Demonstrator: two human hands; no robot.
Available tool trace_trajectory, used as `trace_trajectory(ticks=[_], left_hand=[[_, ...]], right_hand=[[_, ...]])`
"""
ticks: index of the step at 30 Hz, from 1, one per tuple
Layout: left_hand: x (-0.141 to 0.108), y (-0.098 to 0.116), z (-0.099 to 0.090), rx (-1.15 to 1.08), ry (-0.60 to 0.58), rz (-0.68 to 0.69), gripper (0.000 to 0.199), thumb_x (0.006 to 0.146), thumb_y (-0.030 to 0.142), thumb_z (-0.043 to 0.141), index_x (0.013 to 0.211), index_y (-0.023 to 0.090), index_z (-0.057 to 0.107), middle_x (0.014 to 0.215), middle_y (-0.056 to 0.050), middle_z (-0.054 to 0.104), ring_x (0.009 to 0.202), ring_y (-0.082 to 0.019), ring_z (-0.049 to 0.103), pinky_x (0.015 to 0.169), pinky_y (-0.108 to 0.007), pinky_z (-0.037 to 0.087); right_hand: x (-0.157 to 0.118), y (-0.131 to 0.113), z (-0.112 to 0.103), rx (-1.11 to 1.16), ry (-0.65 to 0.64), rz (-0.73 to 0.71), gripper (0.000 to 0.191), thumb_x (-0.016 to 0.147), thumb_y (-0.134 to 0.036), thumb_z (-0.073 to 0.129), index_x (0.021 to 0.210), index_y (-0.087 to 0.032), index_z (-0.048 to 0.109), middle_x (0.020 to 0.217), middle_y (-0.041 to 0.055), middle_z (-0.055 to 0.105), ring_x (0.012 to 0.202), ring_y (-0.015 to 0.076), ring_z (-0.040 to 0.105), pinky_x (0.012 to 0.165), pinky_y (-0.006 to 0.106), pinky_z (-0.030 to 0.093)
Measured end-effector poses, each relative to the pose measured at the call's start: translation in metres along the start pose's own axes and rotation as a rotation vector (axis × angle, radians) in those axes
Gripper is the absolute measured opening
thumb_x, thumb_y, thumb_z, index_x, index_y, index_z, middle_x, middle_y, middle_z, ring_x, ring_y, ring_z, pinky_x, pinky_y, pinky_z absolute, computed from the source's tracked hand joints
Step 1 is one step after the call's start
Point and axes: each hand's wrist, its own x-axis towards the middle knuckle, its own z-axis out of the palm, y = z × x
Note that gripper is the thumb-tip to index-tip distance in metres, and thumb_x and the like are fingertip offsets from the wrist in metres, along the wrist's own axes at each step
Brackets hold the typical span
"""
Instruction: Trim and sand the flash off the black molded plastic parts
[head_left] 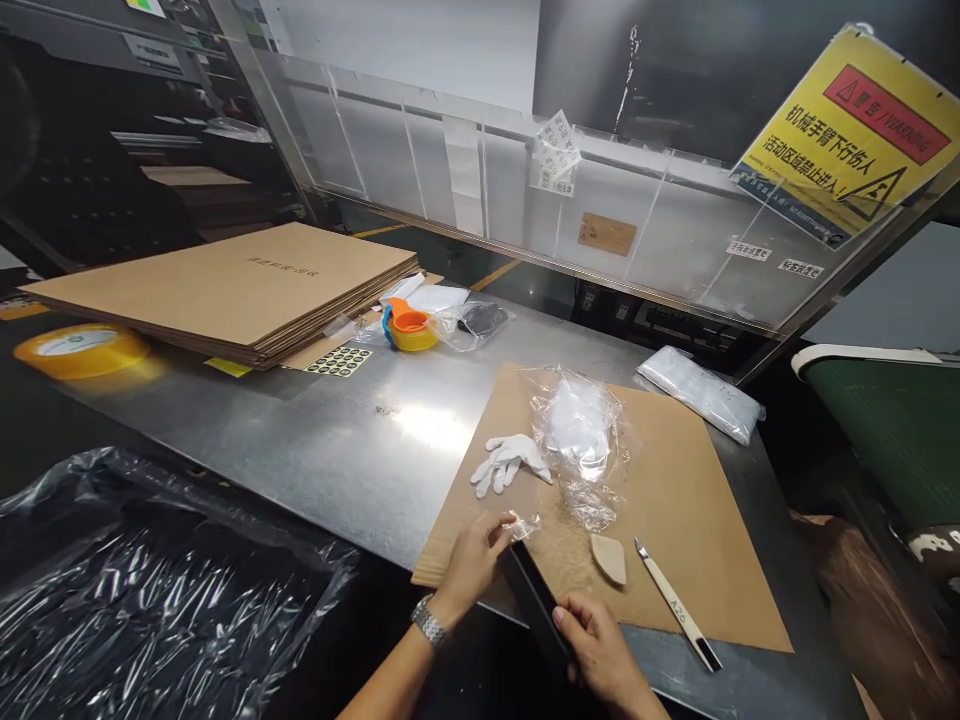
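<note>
My right hand [596, 645] grips a long black bar-shaped part [536, 600] by its near end, over the table's front edge. At the bar's far end, my left hand [476, 560] is closed in a pinch with the thumb and forefinger near a bit of clear film [521, 525]; whether it also holds the bar is hard to see. Just beyond lie a white glove [511, 465] and a clear plastic bag with white stuff inside [581, 430]. To the right rest a tan wedge-shaped pad [608, 559] and a white-handled craft knife [677, 605] marked A26.
A brown cardboard sheet [720, 560] covers part of the metal table [360, 440]. Stacked flat cartons [247, 280], yellow tape [90, 350] and an orange tape dispenser [409, 325] stand left. A plastic-wrapped packet [701, 392] lies right. Black plastic film [150, 600] fills the lower left.
</note>
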Motion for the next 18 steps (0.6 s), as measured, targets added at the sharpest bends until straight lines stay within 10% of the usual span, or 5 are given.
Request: trace_trajectory(ticks=[10,18], left_hand=[[-0.024,0.018,0.001,0.154,-0.007,0.099,0.03,0.087,0.017,0.036,0.1,0.018,0.063,0.09,-0.009,0.067,0.081,-0.021,0.063,0.07,-0.032,0.05],[-0.042,0.035,0.009,0.395,-0.01,0.423,0.021,0.085,0.017,0.042,0.089,0.022,0.063,0.071,-0.004,0.064,0.062,-0.018,0.06,0.053,-0.025,0.043]], right_hand=[[0.007,0.001,0.01,-0.256,0.383,-0.132,0.032,0.082,-0.05,0.044,0.07,-0.025,0.059,0.056,0.0055,0.057,0.054,0.0219,0.057,0.051,0.03,0.039],[0.026,-0.003,0.008,-0.316,0.455,-0.283,0.032,0.087,-0.046,0.037,0.089,-0.025,0.06,0.044,0.0008,0.054,0.043,0.0223,0.056,0.045,0.029,0.037]])
